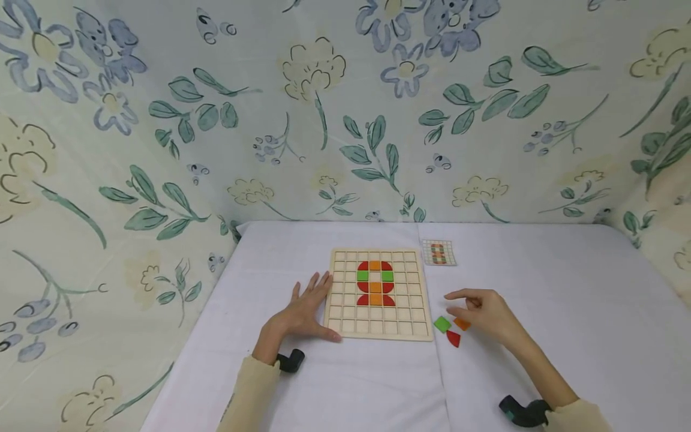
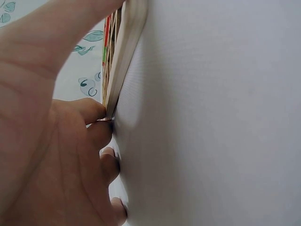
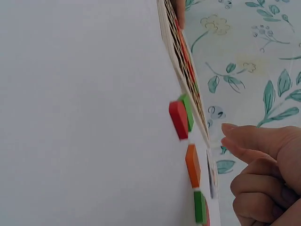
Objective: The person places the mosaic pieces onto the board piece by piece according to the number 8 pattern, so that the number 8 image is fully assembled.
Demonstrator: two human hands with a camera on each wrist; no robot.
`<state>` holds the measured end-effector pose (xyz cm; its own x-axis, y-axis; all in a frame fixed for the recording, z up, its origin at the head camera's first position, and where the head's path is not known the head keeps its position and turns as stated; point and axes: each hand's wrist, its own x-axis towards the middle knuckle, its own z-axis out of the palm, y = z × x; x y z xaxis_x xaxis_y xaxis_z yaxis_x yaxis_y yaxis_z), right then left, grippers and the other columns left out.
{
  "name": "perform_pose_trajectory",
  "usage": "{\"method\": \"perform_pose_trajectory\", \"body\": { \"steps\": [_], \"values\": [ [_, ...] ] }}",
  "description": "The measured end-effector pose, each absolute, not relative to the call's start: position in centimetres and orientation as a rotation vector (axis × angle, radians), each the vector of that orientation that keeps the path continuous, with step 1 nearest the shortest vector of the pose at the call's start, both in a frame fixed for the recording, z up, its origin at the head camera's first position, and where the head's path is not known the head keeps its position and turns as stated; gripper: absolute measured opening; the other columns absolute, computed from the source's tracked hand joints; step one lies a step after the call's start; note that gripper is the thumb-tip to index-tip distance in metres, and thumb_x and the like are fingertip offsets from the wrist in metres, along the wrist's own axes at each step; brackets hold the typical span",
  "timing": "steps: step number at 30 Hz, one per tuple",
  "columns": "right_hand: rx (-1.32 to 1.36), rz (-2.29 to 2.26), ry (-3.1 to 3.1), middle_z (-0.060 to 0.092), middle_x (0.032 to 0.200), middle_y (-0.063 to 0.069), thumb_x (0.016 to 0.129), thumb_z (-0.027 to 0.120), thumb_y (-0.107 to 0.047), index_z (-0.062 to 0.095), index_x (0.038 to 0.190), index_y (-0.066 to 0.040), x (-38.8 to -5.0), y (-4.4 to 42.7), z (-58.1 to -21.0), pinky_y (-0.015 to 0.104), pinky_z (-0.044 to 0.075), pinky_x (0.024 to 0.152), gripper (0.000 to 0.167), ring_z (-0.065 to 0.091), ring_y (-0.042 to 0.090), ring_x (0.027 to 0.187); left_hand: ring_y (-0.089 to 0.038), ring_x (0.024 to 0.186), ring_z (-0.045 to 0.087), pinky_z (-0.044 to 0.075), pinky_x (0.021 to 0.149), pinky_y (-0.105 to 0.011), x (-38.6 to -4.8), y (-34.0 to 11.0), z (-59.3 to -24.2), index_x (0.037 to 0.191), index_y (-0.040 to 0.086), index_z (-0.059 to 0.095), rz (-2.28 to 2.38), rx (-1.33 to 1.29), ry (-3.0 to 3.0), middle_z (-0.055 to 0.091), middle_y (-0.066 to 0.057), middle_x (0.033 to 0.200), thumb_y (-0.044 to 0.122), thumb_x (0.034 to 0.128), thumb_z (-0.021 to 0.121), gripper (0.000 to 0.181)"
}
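A wooden grid board lies on the table, with red, orange and green pieces set as a pattern in its middle columns. My left hand rests with spread fingers at the board's left side; fingertips and thumb are at its edge. Over the table right of the board hovers my right hand, thumb and index finger reaching out, nothing seen between them. Below it lie a green piece, an orange piece and a red piece. The right wrist view shows another green piece farther off.
A small card printed with a coloured grid pattern lies beyond the board's right corner. White cloth covers the table. Behind the table hangs a flowered curtain. Black devices are strapped at both wrists.
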<state>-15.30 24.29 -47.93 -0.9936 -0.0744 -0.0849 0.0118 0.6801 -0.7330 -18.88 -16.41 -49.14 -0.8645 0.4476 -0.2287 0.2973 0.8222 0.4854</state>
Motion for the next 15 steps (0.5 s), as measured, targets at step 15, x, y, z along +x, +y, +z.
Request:
{"method": "perform_pose_trajectory", "body": {
  "steps": [15],
  "values": [
    [0.093, -1.136, 2.827, 0.034, 0.063, -0.004, 0.086, 0.084, -0.021, 0.075, 0.119, -0.002, -13.0, 30.7, -49.7, 0.026, 0.027, 0.048, 0.039, 0.031, 0.008, 0.057, -0.029, 0.164, -0.007, -0.008, 0.129, -0.065, -19.0, -16.5, -49.4, 0.168, 0.014, 0.007, 0.62, 0.571, 2.68, 0.002, -0.003, 0.177, 0.059, 0.0699, 0.09, 0.136]
  ]
}}
